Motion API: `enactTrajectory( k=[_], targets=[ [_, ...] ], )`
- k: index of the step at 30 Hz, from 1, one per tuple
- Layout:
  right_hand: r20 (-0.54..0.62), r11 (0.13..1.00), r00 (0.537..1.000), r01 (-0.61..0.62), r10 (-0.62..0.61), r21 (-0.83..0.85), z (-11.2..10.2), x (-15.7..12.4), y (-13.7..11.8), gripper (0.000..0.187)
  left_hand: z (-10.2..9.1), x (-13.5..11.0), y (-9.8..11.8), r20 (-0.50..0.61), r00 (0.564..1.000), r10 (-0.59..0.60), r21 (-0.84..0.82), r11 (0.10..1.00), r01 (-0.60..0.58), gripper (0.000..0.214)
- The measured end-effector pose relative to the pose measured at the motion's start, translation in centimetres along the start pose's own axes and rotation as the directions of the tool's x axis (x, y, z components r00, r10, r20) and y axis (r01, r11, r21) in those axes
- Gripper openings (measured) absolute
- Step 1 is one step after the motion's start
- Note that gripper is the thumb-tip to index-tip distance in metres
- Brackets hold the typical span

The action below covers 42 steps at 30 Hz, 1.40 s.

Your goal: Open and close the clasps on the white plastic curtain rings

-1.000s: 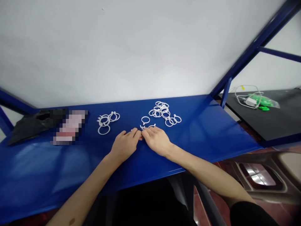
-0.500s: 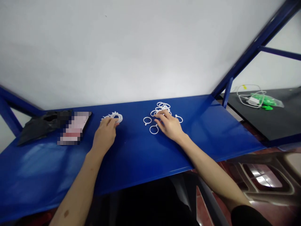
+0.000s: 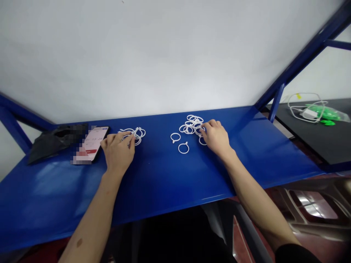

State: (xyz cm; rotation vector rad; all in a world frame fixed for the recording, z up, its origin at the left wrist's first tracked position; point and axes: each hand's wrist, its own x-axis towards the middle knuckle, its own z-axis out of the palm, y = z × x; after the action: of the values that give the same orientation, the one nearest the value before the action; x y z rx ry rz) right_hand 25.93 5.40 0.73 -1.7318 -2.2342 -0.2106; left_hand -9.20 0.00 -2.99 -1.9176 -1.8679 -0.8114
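Observation:
Several white plastic curtain rings, each with a small eyelet, lie in two groups on the blue table. My left hand [image 3: 118, 149] rests over the left group of rings [image 3: 140, 133], its fingers spread and bent, hiding some of them. My right hand [image 3: 217, 138] is at the right edge of the right pile of rings [image 3: 189, 128]. Its thumb and forefinger are apart, touching or close to the outer rings, and one ring [image 3: 202, 143] lies partly under it. Two single rings, an upper one [image 3: 175, 137] and a lower one [image 3: 183, 148], lie between the groups.
A phone [image 3: 91, 145] with a lit screen and a black plastic bag [image 3: 52, 140] lie at the left of the blue table [image 3: 170, 182]. Blue frame bars slope up on both sides. On a black surface at right are a white cable with a charger [image 3: 308, 114] and a green bagged item [image 3: 327, 112].
My right hand has moved from above the pile to its right edge. My left hand's fingers have spread and the left rings now lie looser. The view has shifted slightly.

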Motion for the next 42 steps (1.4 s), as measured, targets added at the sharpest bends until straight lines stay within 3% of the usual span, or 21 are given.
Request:
enactTrajectory(
  k=[3, 9, 14, 17, 20, 23, 26, 28, 32, 36, 42],
  targets=[
    [0.061, 0.991, 0.99, -0.123, 0.126, -0.06, -0.3, 0.1, 0.9, 0.025, 0.2, 0.0, -0.1, -0.018, 1.0, 0.004, -0.012, 1.0, -0.004, 0.025],
    [0.188, 0.969, 0.95, -0.24, 0.248, -0.061, -1.1, 0.2, 2.1, 0.025, -0.2, 0.0, 0.5, -0.034, 0.999, 0.011, -0.009, 1.0, -0.011, 0.023],
    [0.241, 0.963, 0.948, -0.243, 0.21, 0.116, -1.1, 1.0, 5.9, 0.024, -0.7, -0.2, 2.9, -0.035, 0.985, 0.169, -0.109, 0.979, -0.172, 0.018],
    [0.284, 0.964, 0.944, -0.218, 0.17, 0.15, -0.7, 1.4, 8.3, 0.023, -0.8, -0.4, 5.4, 0.0, 0.926, 0.378, -0.169, 0.912, -0.373, 0.016],
    [0.275, 0.965, 0.96, -0.12, 0.052, 0.234, -0.5, 1.2, 9.1, 0.022, -0.9, -0.3, 8.4, 0.088, 0.813, 0.575, -0.258, 0.801, -0.539, 0.018],
    [0.245, 0.947, 0.968, -0.023, -0.06, 0.321, -0.6, 0.5, 8.8, 0.021, -0.7, 0.0, 10.6, 0.135, 0.722, 0.679, -0.302, 0.722, -0.623, 0.02],
    [0.254, 0.918, 0.959, 0.017, -0.128, 0.397, -1.1, -0.3, 8.4, 0.024, 0.2, 0.3, 11.5, 0.146, 0.678, 0.721, -0.318, 0.683, -0.658, 0.02],
    [0.254, 0.902, 0.957, 0.02, -0.143, 0.43, -1.2, -0.7, 8.1, 0.031, 0.9, 0.4, 11.5, 0.139, 0.686, 0.714, -0.306, 0.69, -0.656, 0.018],
    [0.227, 0.901, 0.957, 0.068, -0.181, 0.429, -1.0, -1.3, 7.1, 0.04, 2.0, 0.3, 11.4, 0.097, 0.743, 0.662, -0.29, 0.733, -0.615, 0.019],
    [0.213, 0.898, 0.949, 0.127, -0.234, 0.422, -0.6, -1.8, 5.6, 0.03, 2.1, 0.0, 11.6, 0.042, 0.787, 0.615, -0.262, 0.767, -0.585, 0.016],
    [0.175, 0.873, 0.931, 0.219, -0.32, 0.435, -0.5, -2.3, 4.5, 0.012, 1.8, -0.1, 11.1, -0.013, 0.819, 0.574, -0.274, 0.786, -0.555, 0.014]
  ],
)
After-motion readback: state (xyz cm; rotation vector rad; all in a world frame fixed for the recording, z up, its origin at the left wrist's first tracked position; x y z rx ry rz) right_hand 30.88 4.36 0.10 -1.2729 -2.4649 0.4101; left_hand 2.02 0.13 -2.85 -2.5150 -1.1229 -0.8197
